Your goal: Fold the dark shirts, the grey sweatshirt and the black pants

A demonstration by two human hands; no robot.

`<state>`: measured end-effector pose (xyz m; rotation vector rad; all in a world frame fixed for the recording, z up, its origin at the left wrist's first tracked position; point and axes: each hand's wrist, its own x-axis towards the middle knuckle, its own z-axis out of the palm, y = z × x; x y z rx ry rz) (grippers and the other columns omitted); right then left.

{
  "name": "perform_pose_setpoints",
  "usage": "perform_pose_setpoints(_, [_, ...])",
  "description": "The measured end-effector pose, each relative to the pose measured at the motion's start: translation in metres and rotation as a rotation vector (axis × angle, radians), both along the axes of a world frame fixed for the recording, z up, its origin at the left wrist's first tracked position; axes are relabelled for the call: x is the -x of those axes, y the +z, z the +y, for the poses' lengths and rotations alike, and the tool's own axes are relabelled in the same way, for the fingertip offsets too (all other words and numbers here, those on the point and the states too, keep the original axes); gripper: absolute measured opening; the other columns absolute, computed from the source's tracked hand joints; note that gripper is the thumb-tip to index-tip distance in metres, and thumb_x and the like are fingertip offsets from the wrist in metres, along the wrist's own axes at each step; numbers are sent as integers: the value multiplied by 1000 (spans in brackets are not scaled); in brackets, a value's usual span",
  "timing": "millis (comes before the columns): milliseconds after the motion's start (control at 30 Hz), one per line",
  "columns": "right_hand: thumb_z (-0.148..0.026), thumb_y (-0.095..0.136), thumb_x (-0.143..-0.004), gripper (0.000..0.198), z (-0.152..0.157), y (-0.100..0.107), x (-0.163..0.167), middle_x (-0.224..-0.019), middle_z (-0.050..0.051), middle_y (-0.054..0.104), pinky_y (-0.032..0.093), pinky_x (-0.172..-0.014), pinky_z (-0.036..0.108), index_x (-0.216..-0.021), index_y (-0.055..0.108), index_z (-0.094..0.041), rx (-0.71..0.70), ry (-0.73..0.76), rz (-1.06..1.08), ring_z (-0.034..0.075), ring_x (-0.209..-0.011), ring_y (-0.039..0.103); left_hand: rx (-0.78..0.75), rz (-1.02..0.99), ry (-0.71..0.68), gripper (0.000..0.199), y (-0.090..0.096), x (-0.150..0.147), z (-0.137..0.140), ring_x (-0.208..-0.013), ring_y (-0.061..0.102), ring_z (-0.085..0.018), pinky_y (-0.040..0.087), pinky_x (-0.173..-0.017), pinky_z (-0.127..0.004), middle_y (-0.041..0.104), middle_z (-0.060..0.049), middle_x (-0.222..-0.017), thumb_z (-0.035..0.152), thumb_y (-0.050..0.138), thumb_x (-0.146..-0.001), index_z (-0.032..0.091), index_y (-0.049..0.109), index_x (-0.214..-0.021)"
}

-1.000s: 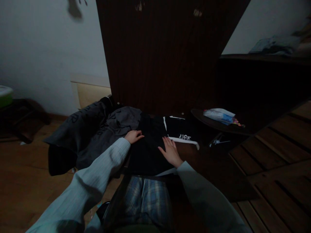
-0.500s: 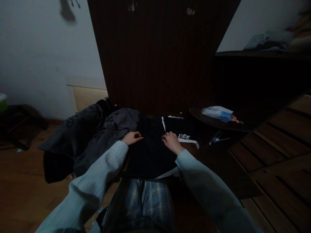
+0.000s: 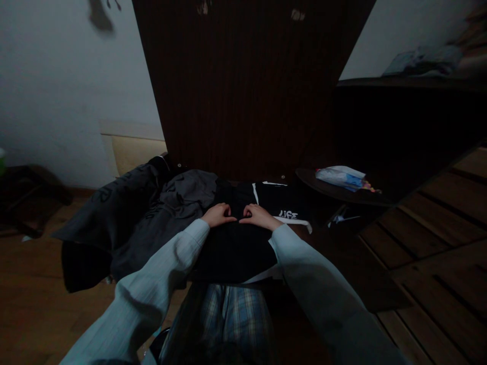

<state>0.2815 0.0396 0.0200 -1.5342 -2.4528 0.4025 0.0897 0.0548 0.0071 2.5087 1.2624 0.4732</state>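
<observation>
A black garment (image 3: 236, 253) with white lettering and white stripes at its right lies spread out in front of me. My left hand (image 3: 218, 215) rests on its left upper part, fingers curled and thumb pointing inward, closed on the dark cloth. Facing it almost thumb to thumb, my right hand (image 3: 261, 217) is likewise curled on the same garment, just left of the white lettering. Dark fabric hides what lies exactly between the fingertips. To the left, a rumpled dark grey garment (image 3: 163, 223) with black print hangs over the edge.
A tall dark wooden panel (image 3: 236, 91) stands right behind the clothes. On a rounded dark shelf (image 3: 342, 195) at the right lies a blue and white plastic packet (image 3: 340, 177). Wooden slats (image 3: 437, 223) are farther right, and a dark stool (image 3: 30, 197) is at far left.
Both hands have moved inward along the black garment, left hand to the right and right hand to the left, so they now nearly meet. The grey garment stays about where it was.
</observation>
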Motion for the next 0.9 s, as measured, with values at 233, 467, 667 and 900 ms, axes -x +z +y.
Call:
perform_pose_setpoints(233, [-48,66,-64,31,3,-3,-1,-83,6,59,38,-73,31,-70,59,-18,13,-68,-84,22,-85,53,83,-137,-36,22,-7,-7,0,-63,49,-13,37,-58,-23,53,2,-65,39,58,-71,18,53,-69])
perform_pose_setpoints(467, [-34,64,-67,23,9,-5,-4,-67,-2,53,36,-58,22,-65,50,-17,191,40,159,11,-64,49,141,-347,37,17,-21,-15,-5,-59,46,-11,37,-56,-22,51,4,-63,34,50,-76,18,49,-71])
perform_pose_setpoints(667, [-30,66,-64,25,13,-12,-7,-62,-6,49,36,-54,21,-74,48,-17,366,0,403,9,-57,47,116,-460,37,11,-26,-15,-10,-74,55,-13,42,-69,-24,58,1,-76,29,53,-75,19,51,-79])
perform_pose_setpoints(900, [-21,56,-73,13,14,-16,-3,-71,-4,53,41,-64,23,-84,50,-17,240,110,464,10,-68,52,85,-433,1,14,-22,-14,-11,-75,57,-12,43,-70,-23,61,0,-80,25,46,-80,19,53,-90])
